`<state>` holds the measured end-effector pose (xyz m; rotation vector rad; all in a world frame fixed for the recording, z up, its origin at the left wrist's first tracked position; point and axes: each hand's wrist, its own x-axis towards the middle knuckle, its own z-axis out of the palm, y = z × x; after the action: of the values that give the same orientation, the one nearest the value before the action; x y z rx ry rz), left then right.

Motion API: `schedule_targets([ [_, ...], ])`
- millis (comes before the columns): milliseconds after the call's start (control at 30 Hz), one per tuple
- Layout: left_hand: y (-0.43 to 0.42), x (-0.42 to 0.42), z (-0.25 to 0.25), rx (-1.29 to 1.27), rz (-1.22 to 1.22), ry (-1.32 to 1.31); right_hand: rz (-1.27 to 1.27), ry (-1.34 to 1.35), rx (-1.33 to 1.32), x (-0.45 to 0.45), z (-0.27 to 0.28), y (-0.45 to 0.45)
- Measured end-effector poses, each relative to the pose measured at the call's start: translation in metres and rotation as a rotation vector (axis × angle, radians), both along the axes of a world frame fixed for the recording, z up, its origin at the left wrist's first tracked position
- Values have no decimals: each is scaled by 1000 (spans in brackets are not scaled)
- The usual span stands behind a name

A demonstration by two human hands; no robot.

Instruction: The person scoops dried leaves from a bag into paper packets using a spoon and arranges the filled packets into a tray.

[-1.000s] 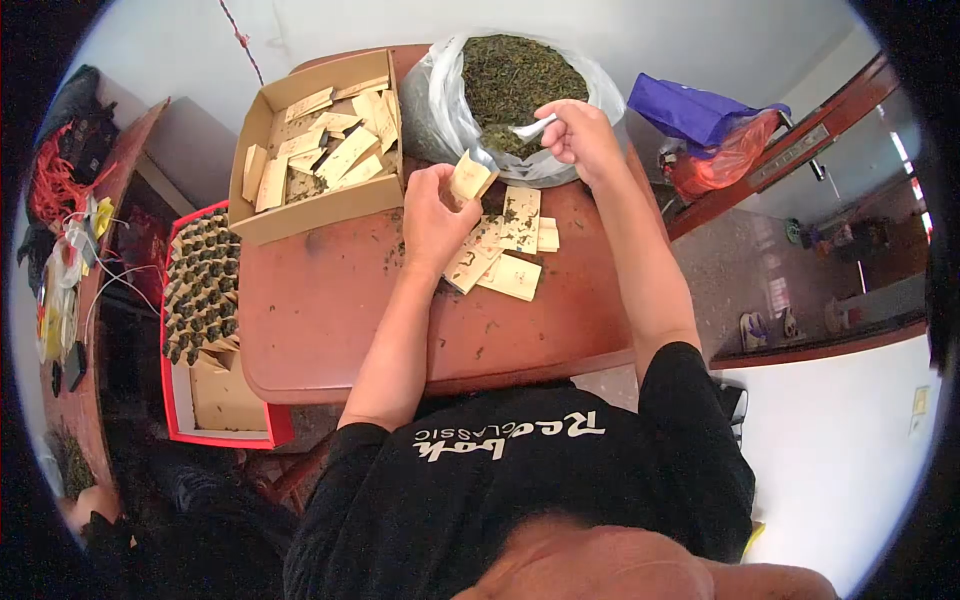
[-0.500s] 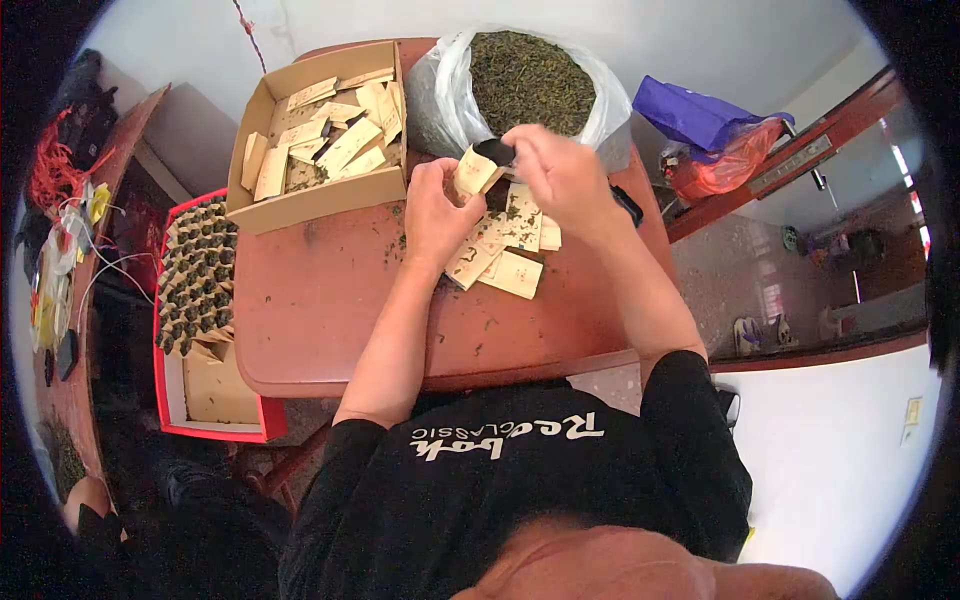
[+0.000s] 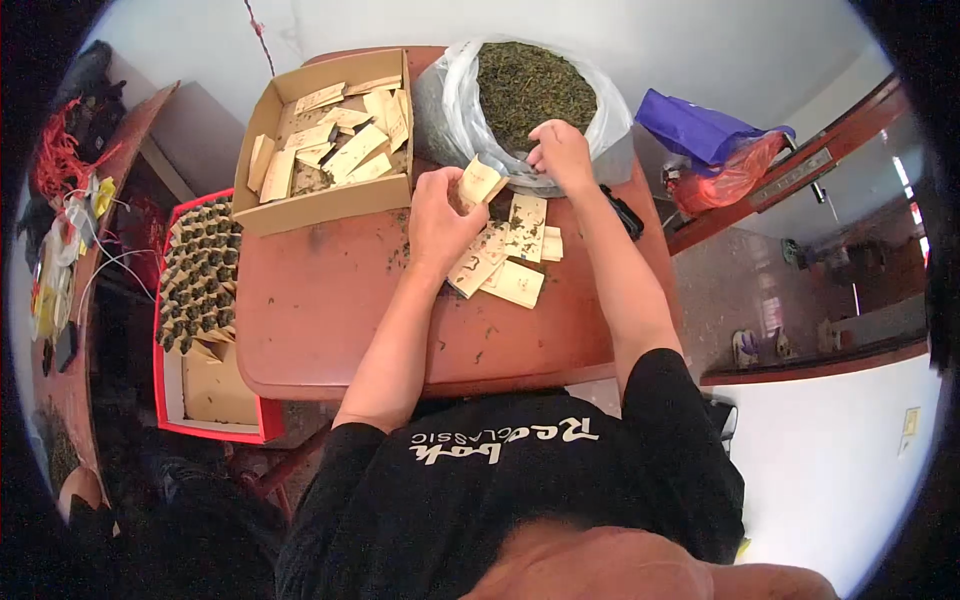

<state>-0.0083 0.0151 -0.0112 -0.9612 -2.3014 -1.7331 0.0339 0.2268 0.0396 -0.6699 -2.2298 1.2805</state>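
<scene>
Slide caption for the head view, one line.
Left hand holding a paper packet, right hand at the near edge of a plastic bag of leaves.

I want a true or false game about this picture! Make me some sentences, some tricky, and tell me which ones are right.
1. The left hand holds a small paper packet. True.
2. The right hand is reaching into the cardboard box. False: the right hand is at the opening of the plastic bag.
3. The cardboard box has pale packets lying in it. True.
4. The plastic bag is full of white rice. False: it holds dark, dried leaves.
5. The bag at the far right, on top of a red one, is yellow. False: that top bag is purple.
6. The red box is lower than the tabletop. True.
</scene>
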Motion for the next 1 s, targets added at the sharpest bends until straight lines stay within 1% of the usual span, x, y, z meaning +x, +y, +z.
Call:
schedule_targets([
  [67, 0, 0, 0, 6, 0, 3, -17, 32, -41, -1, -3, 5],
  [167, 0, 0, 3, 8, -6, -7, -26, 27, -208, 4, 10, 11],
  [300, 0, 0, 2, 4, -4, -7, -40, 140, -328, 11, 14, 23],
  [433, -1, 0, 3, -20, -18, -25, -2, 181, -379, 25, 36, 20],
  [533, 0, -1, 2, -19, -13, -17, 98, 198, -414, 32, 46, 13],
  [633, -1, 0, 3, -28, -10, -21, 170, 148, -399, 36, 52, -5],
  [733, -1, 1, 3, -19, -13, -39, 171, 141, -237, 37, 48, -30],
  [867, 0, 0, -1, 32, -32, -35, 283, 151, 519, 48, 50, -69],
  [900, 0, -1, -1, 40, -37, -28, 275, 152, 638, 50, 47, -74],
  [1000, -1, -1, 0, 38, -26, 10, 237, 270, 872, 55, 54, -80],
])
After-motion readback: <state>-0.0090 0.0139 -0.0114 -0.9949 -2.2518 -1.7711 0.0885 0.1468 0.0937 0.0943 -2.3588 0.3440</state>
